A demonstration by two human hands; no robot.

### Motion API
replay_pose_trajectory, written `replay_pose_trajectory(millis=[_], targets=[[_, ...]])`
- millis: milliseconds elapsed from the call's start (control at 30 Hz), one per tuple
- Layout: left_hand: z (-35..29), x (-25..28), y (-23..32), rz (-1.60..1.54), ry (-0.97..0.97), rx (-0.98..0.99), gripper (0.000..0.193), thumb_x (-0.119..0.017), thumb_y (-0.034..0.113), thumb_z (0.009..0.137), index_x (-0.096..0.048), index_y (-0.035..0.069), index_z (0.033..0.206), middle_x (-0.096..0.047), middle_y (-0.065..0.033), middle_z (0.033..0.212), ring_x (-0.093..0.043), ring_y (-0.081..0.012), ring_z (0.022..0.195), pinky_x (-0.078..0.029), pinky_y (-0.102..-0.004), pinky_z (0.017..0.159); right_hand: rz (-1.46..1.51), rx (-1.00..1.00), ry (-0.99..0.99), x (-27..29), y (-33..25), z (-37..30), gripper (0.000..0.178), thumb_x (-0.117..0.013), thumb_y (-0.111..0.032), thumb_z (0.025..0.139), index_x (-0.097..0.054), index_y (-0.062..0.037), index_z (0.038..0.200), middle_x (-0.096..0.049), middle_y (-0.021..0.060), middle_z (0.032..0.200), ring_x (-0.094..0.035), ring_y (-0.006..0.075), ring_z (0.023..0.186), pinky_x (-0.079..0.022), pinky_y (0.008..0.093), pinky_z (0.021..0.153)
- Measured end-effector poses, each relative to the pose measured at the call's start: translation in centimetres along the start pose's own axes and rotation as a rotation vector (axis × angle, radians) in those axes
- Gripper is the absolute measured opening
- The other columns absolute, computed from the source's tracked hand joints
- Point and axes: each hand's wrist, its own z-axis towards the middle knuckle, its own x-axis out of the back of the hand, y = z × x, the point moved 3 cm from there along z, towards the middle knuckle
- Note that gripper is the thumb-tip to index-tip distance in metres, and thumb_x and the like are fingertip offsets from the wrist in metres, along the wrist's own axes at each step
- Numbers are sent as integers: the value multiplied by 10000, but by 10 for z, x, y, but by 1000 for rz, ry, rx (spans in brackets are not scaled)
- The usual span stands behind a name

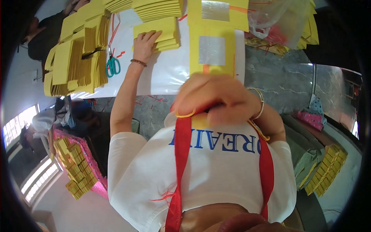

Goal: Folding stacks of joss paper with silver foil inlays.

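Note:
My left hand (145, 43), a brown beaded bracelet on its wrist, lies flat with fingers spread over a small stack of folded yellow paper (166, 31) on the white-covered table. My right hand (216, 98) is raised in front of my chest, its fingers curled and blurred by motion. Whatever is in its fingers, if anything, cannot be made out. Just beyond that hand lie yellow sheets (233, 58) with silvery squares (211, 50) and orange strips. Teal-handled scissors (112, 60) rest left of my left forearm, near red strings (113, 31).
Tall piles of folded yellow paper (67, 63) fill the table's left side, with more stacks (158, 9) at the back. A clear plastic bag (278, 23) sits at the right. Tied yellow bundles (77, 166) lie at far left, others (326, 170) at far right. Another person (42, 120) is at the left.

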Motion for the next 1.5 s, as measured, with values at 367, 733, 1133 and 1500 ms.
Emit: replay_pose_trajectory(millis=[367,733,1133,1500], targets=[[-20,-9,4,123,-100,26,586,-562,399,836,-420,134,1339,-420,-114,1334,-378,-339,1172,-270,-458,995,353,43,-126,-30,-4,47,257,-602,-120,846,-590,6,1069,-607,157,1059,-582,258,938,-443,343,831],[-18,-18,3,109,-87,-5,572,-548,367,851,-392,182,1370,-393,-95,1362,-348,-335,1192,-253,-468,1008,217,-7,-108,-30,-1,62,253,-639,-143,814,-601,5,1016,-620,143,1008,-588,236,908,-448,336,804],[-20,-13,4,89,-59,16,501,-461,371,904,-406,180,1364,-393,-123,1367,-346,-355,1200,-256,-489,1004,217,-47,-95,-31,8,62,256,-680,-167,779,-613,3,958,-634,128,952,-596,211,876,-455,329,775],[-9,-6,-27,-139,-79,-15,426,-314,352,967,-494,155,1299,-488,-121,1284,-444,-330,1142,-330,-466,952,264,-97,-181,-35,9,70,266,-717,-190,748,-623,2,906,-647,114,901,-602,189,846,-460,323,748]])
